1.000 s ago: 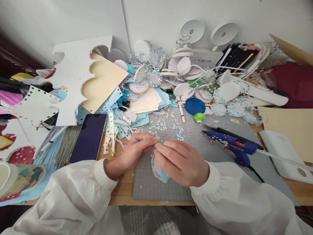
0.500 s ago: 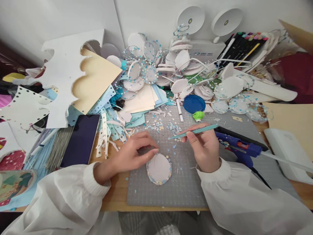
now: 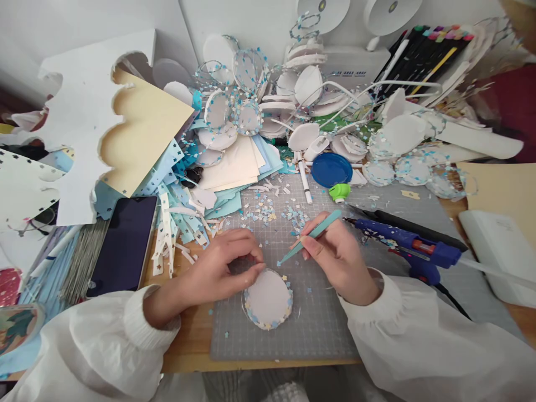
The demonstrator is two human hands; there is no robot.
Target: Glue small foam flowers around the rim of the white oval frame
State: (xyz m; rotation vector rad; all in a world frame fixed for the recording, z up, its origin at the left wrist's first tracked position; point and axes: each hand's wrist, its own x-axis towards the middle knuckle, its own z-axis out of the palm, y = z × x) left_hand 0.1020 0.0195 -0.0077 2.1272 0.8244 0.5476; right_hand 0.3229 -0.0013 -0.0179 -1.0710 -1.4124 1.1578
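Note:
My left hand (image 3: 229, 265) is closed in a pinch at the upper left rim of a white round disc (image 3: 268, 296). Small blue and cream paper stars line the disc's edge, and a thin wire shows at its left side. In my right hand (image 3: 335, 259) is a pair of teal tweezers (image 3: 312, 235), held slanting down to the left. A tiny blue star (image 3: 278, 263) is at the tweezers' tip, just above and right of the disc. Beyond both hands, loose paper stars (image 3: 268, 211) lie scattered on the grey cutting mat (image 3: 326, 329).
To the right lies a blue glue gun (image 3: 402, 237) with its cord. A phone (image 3: 123, 245) and paper strips (image 3: 165, 234) are at left. Behind stand a blue lid (image 3: 331, 170), a white marker (image 3: 305, 181), a green cap (image 3: 339, 192), and piled star-trimmed discs (image 3: 249, 115).
My right hand has tilted the tweezers more steeply and brought their tip down and left, nearer the disc, with a blue star. My left hand stays at the rim. The view has shifted slightly.

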